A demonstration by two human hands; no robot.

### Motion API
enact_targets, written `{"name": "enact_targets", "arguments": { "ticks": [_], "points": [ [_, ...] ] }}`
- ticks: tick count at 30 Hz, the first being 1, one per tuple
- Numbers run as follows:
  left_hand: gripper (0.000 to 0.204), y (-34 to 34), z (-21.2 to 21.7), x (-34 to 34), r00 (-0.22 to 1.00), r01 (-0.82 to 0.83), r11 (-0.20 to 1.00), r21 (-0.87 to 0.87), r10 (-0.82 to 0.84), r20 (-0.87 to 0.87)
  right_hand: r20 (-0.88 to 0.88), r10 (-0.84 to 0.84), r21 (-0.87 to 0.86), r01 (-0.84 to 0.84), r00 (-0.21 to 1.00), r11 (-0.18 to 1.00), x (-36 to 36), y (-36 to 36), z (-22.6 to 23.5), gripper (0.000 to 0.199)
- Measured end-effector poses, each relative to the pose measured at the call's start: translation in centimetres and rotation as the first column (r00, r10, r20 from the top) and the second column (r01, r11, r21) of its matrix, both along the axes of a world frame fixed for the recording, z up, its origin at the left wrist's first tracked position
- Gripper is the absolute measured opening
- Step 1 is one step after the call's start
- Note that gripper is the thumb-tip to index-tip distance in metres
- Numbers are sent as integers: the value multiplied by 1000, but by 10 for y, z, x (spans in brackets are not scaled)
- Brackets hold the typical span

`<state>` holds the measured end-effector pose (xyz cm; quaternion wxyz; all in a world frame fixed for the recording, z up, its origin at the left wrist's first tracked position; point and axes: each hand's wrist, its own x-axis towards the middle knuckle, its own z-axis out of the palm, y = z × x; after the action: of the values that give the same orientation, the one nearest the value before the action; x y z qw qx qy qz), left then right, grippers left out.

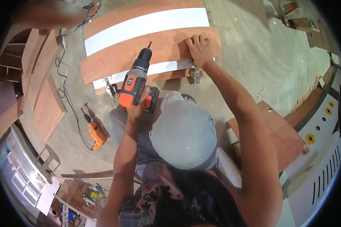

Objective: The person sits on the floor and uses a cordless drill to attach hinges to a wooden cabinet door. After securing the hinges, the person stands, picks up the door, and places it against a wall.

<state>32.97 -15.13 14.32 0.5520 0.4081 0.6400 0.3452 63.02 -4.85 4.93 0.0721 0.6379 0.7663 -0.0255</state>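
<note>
My left hand (139,106) grips an orange and black cordless drill (134,81), its bit pointing up and away over the boards. My right hand (201,49) rests with bent fingers on a long reddish wooden board (151,47). Whatever may be under those fingertips is hidden. White strips (147,25) show beside the board, and a further wooden panel lies past them. Along the near edge are two metal cabinet hinges, a left hinge (110,87) near the drill and a right hinge (196,74) just below my right wrist.
An orange corded drill (97,135) lies on the floor to the left, its black cable (61,81) running away from it. Wooden panels (45,109) lean at the left. To the right are a wooden board with a hole (271,132) and a white slotted panel (322,166).
</note>
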Motion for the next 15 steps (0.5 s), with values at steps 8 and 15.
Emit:
{"name": "enact_targets", "arguments": {
  "ticks": [8, 15],
  "points": [
    [26, -37, -17, -12, 1000, 20, 999, -27, -21, -14, -10, 31, -18, -31, 999, 999, 0, -12, 6, 55],
    [30, -47, -16, -25, 999, -14, 999, 44, 16, -47, -44, 22, -97, -26, 999, 995, -1, -14, 11, 54]
  ]
}}
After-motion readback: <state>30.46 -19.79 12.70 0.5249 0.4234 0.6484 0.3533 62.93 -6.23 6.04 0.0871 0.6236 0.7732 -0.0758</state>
